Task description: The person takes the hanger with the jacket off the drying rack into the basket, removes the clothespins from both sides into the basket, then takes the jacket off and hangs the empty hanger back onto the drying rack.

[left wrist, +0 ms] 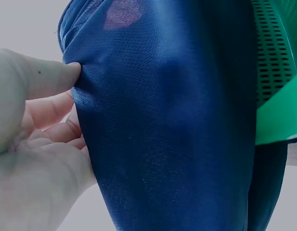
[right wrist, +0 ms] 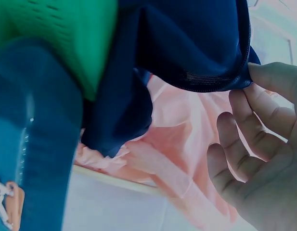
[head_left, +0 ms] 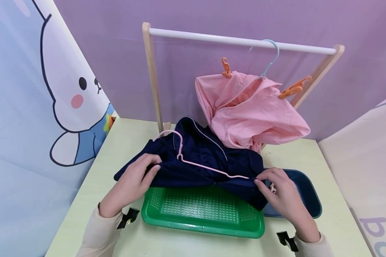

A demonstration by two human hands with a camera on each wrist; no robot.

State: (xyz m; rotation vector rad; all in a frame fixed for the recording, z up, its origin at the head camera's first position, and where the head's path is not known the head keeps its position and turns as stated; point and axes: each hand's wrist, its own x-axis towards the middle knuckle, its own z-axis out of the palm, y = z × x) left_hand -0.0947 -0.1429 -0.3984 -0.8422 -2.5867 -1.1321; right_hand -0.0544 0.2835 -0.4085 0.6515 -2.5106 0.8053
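Note:
A navy zip jacket [head_left: 196, 176] is spread over the back of a green basket [head_left: 204, 229]. My left hand [head_left: 133, 178] pinches the jacket's fabric near its left side, thumb on the near face in the left wrist view. At the right, my right hand [head_left: 281, 192] holds a zippered edge between thumb and index finger; its other fingers are loosely bent in the right wrist view. A pink hanger [head_left: 207, 167] lies at the jacket's opening, its hook pointing left and its right end close to my right fingertips. Part of its left arm is hidden by cloth.
Behind stands a rack with a white rod [head_left: 212, 36]. A pink jacket [head_left: 254, 117] hangs there on a light-blue hanger [head_left: 273, 59], with orange clips [head_left: 291, 90] at its shoulders. A dark blue bin [head_left: 310, 194] holding small clips [right wrist: 14, 204] is beside the basket.

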